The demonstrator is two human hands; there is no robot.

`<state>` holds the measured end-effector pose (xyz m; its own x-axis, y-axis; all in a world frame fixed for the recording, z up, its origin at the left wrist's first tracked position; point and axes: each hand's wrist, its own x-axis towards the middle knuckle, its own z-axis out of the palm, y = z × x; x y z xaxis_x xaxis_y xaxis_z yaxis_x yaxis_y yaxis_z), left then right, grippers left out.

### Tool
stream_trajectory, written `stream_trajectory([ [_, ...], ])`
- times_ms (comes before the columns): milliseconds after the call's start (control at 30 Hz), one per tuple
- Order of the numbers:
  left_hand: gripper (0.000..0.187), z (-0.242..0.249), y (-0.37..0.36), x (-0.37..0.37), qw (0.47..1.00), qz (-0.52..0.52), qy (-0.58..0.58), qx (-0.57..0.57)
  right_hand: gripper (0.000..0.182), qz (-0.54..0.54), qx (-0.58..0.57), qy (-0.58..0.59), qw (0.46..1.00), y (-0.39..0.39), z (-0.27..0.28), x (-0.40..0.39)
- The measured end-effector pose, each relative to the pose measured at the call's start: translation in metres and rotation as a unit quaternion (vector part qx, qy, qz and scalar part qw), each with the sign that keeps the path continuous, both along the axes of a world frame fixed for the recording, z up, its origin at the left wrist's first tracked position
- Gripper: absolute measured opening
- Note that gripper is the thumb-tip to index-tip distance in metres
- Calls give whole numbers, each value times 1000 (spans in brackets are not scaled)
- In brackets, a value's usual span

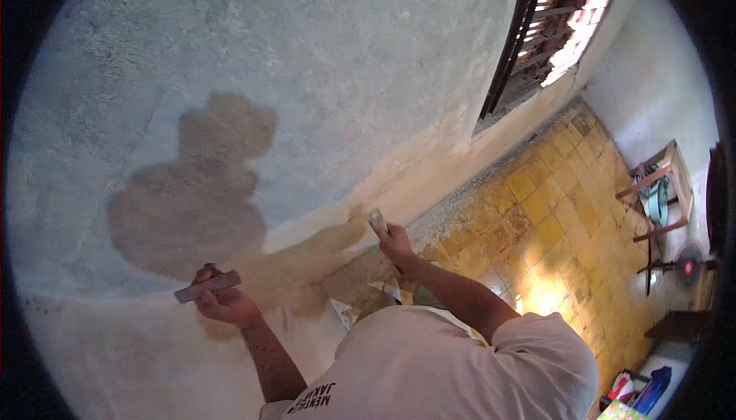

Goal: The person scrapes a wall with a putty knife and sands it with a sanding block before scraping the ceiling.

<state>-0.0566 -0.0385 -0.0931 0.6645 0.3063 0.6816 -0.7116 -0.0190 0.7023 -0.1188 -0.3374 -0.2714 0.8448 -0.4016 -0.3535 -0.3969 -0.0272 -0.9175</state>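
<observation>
Grey and cream: facing a roughly plastered wall (345,75) at close range, wearing a pale shirt (460,366) with dark lettering, and reaching forward with both bare arms. Holding a flat, brownish-grey trowel-like blade (188,292) in the left hand (230,306), curling the fingers behind it at the near left of the wall. Gripping a pale, narrow hand tool (376,220) in the right hand (397,245), closing the fist round its near end and pointing the free end towards the wall. Being unable to tell, for either tool, touching from hovering just off the surface. Casting a large, rounded brown shadow (192,209) on the left, just beyond the left hand. Judging by colour, showing a broad grey covering across the left and centre, seemingly well advanced but looking mottled and streaked; leaving a cream band (452,163) lower down without that grey, perhaps the less finished part. Being unable to tell wet from dry, or a missing coat from a change of light. Looking right, meeting crumbly debris (452,217) along the foot of the wall, then yellow floor tiles (521,182); at the far right, finding a barred window (529,48), a wooden-framed chair (644,182) and a round fan (688,266).
</observation>
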Motion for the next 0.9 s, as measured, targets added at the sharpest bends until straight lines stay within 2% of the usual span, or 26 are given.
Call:
stream_trajectory([
  [33, 43, -8, -4, -14, 999, 11, 52, -10, 58, 0, -21, -30, 999, -3, 2, 17],
  [67, 43, -9, -14, -29, 998, 21, 52, -6, 58, 10, -16, -30, 999, -8, 15, 32],
  [133, 36, -6, -33, -54, 984, 75, 137, -89, 59, 15, 21, -111, 993, -18, 51, 52],
  [233, 41, -12, -30, -81, 982, 69, 164, -65, 60, 50, -12, -140, 989, -25, 32, 39],
  [267, 41, -10, -33, -88, 982, 78, 164, -58, 60, 56, -3, -139, 989, -26, 19, 28],
  [333, 36, -4, -44, -101, 981, 77, 171, -48, 59, 96, -85, -97, 987, -25, -3, 9],
  [433, 32, -3, -44, -117, 980, 93, 171, -51, 59, 113, -49, -58, 991, -21, -12, 0],
  [533, 33, 1, -57, -131, 977, 121, 165, -59, 57, 110, -43, -88, 989, -28, 6, 53],
  [633, 35, -3, -53, -143, 968, 174, 169, -63, 56, 116, -25, -140, 983, -28, 12, 46],
  [733, 37, -2, -49, -155, 963, 208, 162, -54, 52, 148, -26, -105, 983, -34, 13, 28],
  [800, 38, -3, -45, -159, 959, 224, 161, -57, 52, 155, -58, -98, 981, -29, -35, 8],
  [833, 39, -3, -42, -160, 956, 236, 162, -61, 53, 158, -93, -88, 979, -27, -38, 5],
  [900, 39, -2, -35, -163, 956, 233, 169, -49, 54, 155, -71, -72, 983, -30, -28, 14],
])
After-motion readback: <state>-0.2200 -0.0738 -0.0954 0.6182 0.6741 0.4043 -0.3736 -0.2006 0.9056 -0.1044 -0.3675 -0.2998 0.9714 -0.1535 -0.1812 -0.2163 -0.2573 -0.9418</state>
